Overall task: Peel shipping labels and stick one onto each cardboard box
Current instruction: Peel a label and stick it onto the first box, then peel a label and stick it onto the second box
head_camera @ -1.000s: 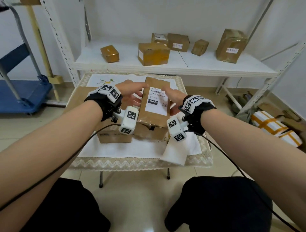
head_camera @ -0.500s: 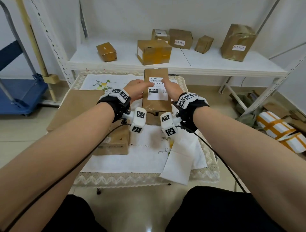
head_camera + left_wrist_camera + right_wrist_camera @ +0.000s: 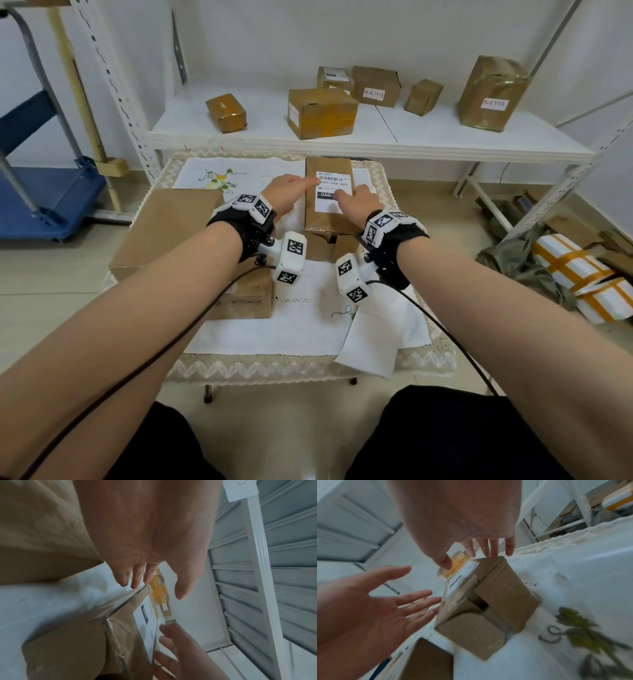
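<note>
A tall brown cardboard box [image 3: 327, 219] lies on the table near its far edge, with a white shipping label [image 3: 333, 202] stuck on its top face. My left hand [image 3: 301, 186] is at the box's left side, fingers straight, the index finger over the label's upper left corner. On the other side my right hand [image 3: 349, 197] is spread over the label's right half. In the left wrist view the left fingers [image 3: 135, 580] hang straight over the box's [image 3: 72, 649] far edge. The right wrist view shows the right fingers [image 3: 488, 547] straight above the label [image 3: 462, 577]. Neither hand grips anything.
A large flat cardboard box [image 3: 171, 226] lies at the table's left on a smaller box [image 3: 246, 301]. A white backing sheet [image 3: 373, 339] droops over the front right edge. Several labelled boxes stand on the white shelf [image 3: 376, 147] behind. A blue cart [image 3: 44, 198] is left, wrapped parcels [image 3: 582, 274] right.
The labelled box went from close to me, held by both hands at its sides, to the table's far edge. Both hands have let go and opened.
</note>
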`<state>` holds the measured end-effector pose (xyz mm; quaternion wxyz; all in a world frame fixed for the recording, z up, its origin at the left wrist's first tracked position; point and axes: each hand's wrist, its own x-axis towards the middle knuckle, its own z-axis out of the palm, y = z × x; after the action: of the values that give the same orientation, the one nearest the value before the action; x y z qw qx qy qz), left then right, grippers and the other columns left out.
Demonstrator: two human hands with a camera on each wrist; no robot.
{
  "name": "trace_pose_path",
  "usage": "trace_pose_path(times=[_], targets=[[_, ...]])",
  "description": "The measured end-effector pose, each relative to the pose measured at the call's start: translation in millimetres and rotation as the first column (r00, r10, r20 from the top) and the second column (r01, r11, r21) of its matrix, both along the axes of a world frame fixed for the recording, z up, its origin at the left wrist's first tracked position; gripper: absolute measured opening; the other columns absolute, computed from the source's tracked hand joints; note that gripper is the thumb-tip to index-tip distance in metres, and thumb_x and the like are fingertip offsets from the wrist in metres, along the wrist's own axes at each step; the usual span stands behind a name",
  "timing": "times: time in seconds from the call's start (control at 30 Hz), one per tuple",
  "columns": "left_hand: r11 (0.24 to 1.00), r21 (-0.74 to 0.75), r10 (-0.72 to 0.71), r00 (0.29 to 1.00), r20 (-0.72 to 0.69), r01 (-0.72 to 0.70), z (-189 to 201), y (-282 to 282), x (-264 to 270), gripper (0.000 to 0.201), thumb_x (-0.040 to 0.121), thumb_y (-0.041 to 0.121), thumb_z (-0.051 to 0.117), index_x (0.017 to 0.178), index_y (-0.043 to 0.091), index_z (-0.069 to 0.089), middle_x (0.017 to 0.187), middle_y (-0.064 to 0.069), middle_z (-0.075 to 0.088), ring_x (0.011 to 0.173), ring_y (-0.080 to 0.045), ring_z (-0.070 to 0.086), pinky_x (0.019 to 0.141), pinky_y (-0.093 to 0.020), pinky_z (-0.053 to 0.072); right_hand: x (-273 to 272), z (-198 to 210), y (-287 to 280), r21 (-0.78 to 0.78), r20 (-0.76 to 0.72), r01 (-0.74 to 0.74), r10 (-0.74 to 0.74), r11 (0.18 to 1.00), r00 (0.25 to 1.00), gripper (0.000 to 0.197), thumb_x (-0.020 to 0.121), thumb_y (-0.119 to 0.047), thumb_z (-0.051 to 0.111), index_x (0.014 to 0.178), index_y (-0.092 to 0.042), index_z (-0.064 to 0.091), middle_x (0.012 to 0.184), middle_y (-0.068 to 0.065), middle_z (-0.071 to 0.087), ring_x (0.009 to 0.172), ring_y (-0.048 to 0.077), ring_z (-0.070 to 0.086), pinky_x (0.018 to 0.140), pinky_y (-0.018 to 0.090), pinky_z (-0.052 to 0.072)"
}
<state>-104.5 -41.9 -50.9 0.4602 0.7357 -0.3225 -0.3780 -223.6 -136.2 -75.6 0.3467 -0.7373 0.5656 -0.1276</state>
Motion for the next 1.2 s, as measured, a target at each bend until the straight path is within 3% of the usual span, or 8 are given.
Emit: trace_pose_path(times=[0.07, 0.2, 0.4, 0.6, 0.8, 0.9, 1.03, 1.2], targets=[[1.000, 0.002, 0.011, 0.999, 0.045, -0.011, 7, 11, 1, 0.029, 0.084, 0.051, 0.063, 0.087, 0.025, 0.052, 0.096, 0.000, 0.050, 0.087, -0.018, 0.048, 0.078, -0.029, 0.042, -2, 3, 12, -0.111, -0.018, 0.038, -0.040, 0.993, 0.999, 0.057, 0.093, -0.044, 0.049, 0.137, -0.009, 0.043, 0.140, 0.018, 0.044, 0.130, 0.036, 0.039, 0.106, 0.043, 0.032], [0.996, 0.048, 0.071, 0.981, 0.179, -0.081, 16, 40, 15, 0.020, 0.092, 0.035, 0.060, 0.091, 0.016, 0.055, 0.101, -0.007, 0.054, 0.091, -0.023, 0.053, 0.088, -0.036, 0.051, 0, 10, 41, -0.268, 0.106, 0.077, -0.050, 0.960, 0.993, 0.040, 0.091, -0.034, 0.054, 0.123, -0.010, 0.050, 0.131, 0.014, 0.045, 0.125, 0.034, 0.039, 0.100, 0.042, 0.034], [0.950, 0.246, 0.108, 0.940, 0.323, -0.193, 21, 83, 37, 0.049, 0.090, 0.038, 0.060, 0.120, 0.001, 0.057, 0.108, -0.014, 0.057, 0.085, -0.030, 0.053, 0.070, -0.033, 0.043, 19, 8, 79, -0.084, 0.225, -0.133, 0.149, 0.988, 0.963, 0.012, 0.093, -0.022, 0.053, 0.098, -0.012, 0.047, 0.104, 0.011, 0.060, 0.097, 0.029, 0.057, 0.076, 0.034, 0.045], [0.901, 0.411, -0.056, 0.903, 0.426, -0.137, 21, 106, 41, 0.044, 0.095, 0.041, 0.047, 0.126, 0.010, 0.054, 0.129, -0.018, 0.055, 0.079, -0.030, 0.052, 0.077, -0.035, 0.039, 34, 4, 95, -0.086, 0.158, -0.207, 0.218, 0.975, 0.963, 0.037, 0.090, -0.017, 0.054, 0.058, -0.019, 0.036, 0.077, 0.009, 0.051, 0.073, 0.024, 0.051, 0.069, 0.031, 0.041], [0.902, 0.410, -0.067, 0.894, 0.443, -0.135, 18, 113, 46, 0.042, 0.100, 0.031, 0.042, 0.133, 0.006, 0.050, 0.135, -0.020, 0.052, 0.120, -0.036, 0.052, 0.088, -0.034, 0.037, 32, -4, 99, -0.030, 0.092, -0.235, 0.237, 0.971, 0.967, 0.026, 0.091, -0.023, 0.051, 0.067, -0.012, 0.048, 0.090, 0.017, 0.075, 0.085, 0.034, 0.072, 0.082, 0.042, 0.059], [0.918, 0.360, 0.030, 0.934, 0.355, -0.167, 12, 114, 46, 0.044, 0.098, 0.027, 0.047, 0.136, 0.004, 0.049, 0.139, -0.021, 0.051, 0.126, -0.037, 0.050, 0.102, -0.038, 0.041, 32, -4, 96, -0.076, 0.048, -0.203, 0.207, 0.976, 0.977, 0.032, 0.091, -0.023, 0.053, 0.063, -0.013, 0.041, 0.064, 0.007, 0.057, 0.057, 0.023, 0.051, 0.058, 0.026, 0.044], [0.918, 0.347, 0.080, 0.946, 0.313, -0.192, 10, 115, 42, 0.045, 0.098, 0.029, 0.046, 0.137, 0.006, 0.045, 0.141, -0.020, 0.047, 0.127, -0.036, 0.048, 0.108, -0.044, 0.039, 31, -1, 99, -0.056, 0.017, -0.197, 0.198, 0.979, 0.980, 0.040, 0.093, -0.025, 0.052, 0.058, -0.014, 0.035, 0.055, 0.002, 0.036, 0.051, 0.022, 0.040, 0.065, 0.032, 0.044], [0.929, 0.311, 0.158, 0.974, 0.161, -0.202, 10, 115, 42, 0.043, 0.091, 0.033, 0.051, 0.125, 0.008, 0.048, 0.129, -0.018, 0.056, 0.118, -0.035, 0.055, 0.105, -0.045, 0.044, 33, -6, 111, 0.256, 0.201, -0.228, 0.179, 0.939, 0.963, 0.037, 0.094, -0.034, 0.050, 0.106, 0.001, 0.055, 0.102, 0.017, 0.066, 0.088, 0.037, 0.072, 0.085, 0.052, 0.059]])
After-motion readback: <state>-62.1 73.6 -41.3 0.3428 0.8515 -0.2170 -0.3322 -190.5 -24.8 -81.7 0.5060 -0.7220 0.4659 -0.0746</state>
